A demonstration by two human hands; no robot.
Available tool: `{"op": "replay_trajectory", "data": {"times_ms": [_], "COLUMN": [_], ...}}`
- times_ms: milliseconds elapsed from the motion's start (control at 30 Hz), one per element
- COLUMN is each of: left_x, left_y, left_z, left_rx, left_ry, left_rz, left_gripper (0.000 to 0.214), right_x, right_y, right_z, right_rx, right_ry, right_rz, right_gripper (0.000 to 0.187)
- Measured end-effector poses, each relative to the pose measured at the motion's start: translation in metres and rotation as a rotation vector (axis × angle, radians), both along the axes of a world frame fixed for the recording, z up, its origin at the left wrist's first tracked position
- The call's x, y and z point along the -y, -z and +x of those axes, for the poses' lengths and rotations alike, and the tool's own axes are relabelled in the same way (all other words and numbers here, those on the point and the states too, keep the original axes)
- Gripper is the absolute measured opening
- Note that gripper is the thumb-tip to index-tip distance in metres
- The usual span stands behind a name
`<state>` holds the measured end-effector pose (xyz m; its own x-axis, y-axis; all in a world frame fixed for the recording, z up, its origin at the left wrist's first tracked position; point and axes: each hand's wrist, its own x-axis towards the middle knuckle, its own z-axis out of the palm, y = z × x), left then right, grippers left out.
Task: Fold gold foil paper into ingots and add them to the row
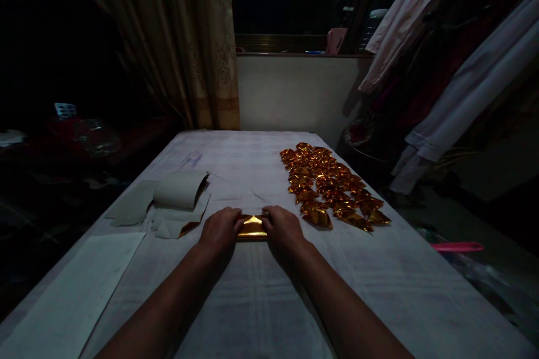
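Note:
A small folded piece of gold foil paper point(251, 228) lies on the white cloth-covered table point(261, 291). My left hand point(220, 229) presses its left end with curled fingers. My right hand point(283, 227) holds its right end the same way. Both hands rest on the cloth with the gold piece between them. To the right lies a spread of several folded gold foil pieces point(330, 185) in rows.
A loose stack of grey-backed paper sheets point(174, 202) lies to the left, one sheet curled up. A flat white sheet point(76, 291) sits at the near left. A curtain point(197, 39) hangs behind; clothes point(455, 78) hang at the right. A pink object point(457, 247) lies off the table's right edge.

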<state>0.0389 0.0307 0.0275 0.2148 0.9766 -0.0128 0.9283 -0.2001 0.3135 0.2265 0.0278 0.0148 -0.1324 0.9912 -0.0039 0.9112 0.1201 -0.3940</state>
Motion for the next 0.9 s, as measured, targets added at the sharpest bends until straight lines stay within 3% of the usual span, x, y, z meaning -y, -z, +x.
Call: {"op": "replay_trajectory", "data": {"times_ms": [200,400,600,733,900], "left_x": [-0.01,-0.015,-0.017,-0.023,-0.028], "left_y": [0.0,-0.001,0.005,0.01,0.013], "left_z": [-0.002,-0.006,-0.012,-0.016,-0.02], "left_rx": [-0.03,-0.025,0.07,0.124,0.287], "left_ry": [-0.022,0.002,0.05,-0.032,-0.008], "left_rz": [-0.028,-0.043,-0.002,-0.066,-0.131], "left_gripper": [0.017,0.009,0.006,0.02,0.02], "right_x": [-0.003,-0.015,-0.026,-0.033,-0.04], "right_y": [0.001,-0.01,-0.01,-0.003,0.004], "right_z": [0.0,0.002,0.009,0.018,0.024], "right_rx": [0.055,0.086,-0.122,-0.226,-0.322], "right_ry": [-0.014,-0.052,-0.036,-0.041,-0.073], "right_rz": [-0.02,-0.083,-0.128,-0.183,-0.224], "right_gripper": [0.022,0.021,0.014,0.014,0.014]}}
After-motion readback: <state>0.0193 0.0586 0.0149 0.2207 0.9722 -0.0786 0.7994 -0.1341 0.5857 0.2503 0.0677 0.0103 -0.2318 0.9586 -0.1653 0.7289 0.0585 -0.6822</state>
